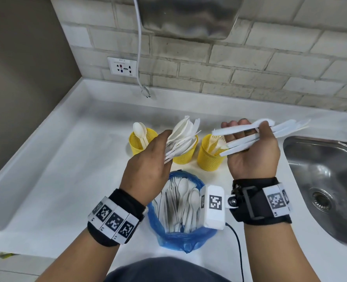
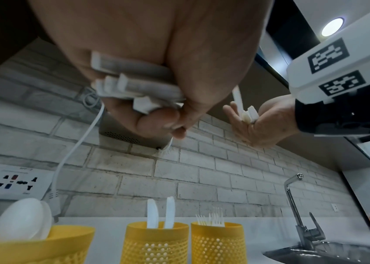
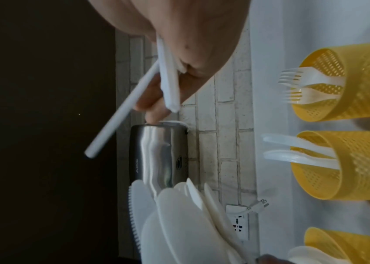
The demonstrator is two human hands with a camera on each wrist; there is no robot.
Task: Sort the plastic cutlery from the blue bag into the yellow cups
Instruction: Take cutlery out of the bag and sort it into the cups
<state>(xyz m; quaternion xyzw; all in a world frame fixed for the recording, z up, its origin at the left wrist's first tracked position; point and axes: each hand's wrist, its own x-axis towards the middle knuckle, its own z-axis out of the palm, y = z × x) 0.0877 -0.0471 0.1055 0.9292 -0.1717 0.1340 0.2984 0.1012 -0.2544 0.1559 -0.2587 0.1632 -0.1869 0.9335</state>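
Note:
Three yellow mesh cups stand in a row on the white counter: the left cup [image 1: 137,146] holds spoons, the middle cup [image 1: 184,157] knives [image 2: 160,212], the right cup [image 1: 208,159] forks [image 3: 304,84]. In front of them lies the blue bag [image 1: 180,237], open, with several white spoons and forks inside. My left hand [image 1: 158,151] hovers over the middle cup and grips a fanned bundle of white cutlery [image 1: 183,135] by the handles [image 2: 134,84]. To its right my right hand [image 1: 252,139] is palm up, thumb pinning several white knives [image 1: 270,131] across the fingers.
A steel sink [image 1: 321,176] with a tap [image 2: 295,201] lies to the right. On the brick wall behind are a socket [image 1: 122,67], a hanging cable with its plug [image 1: 145,92] and a steel hand dryer [image 1: 189,15]. The counter's left edge is raised.

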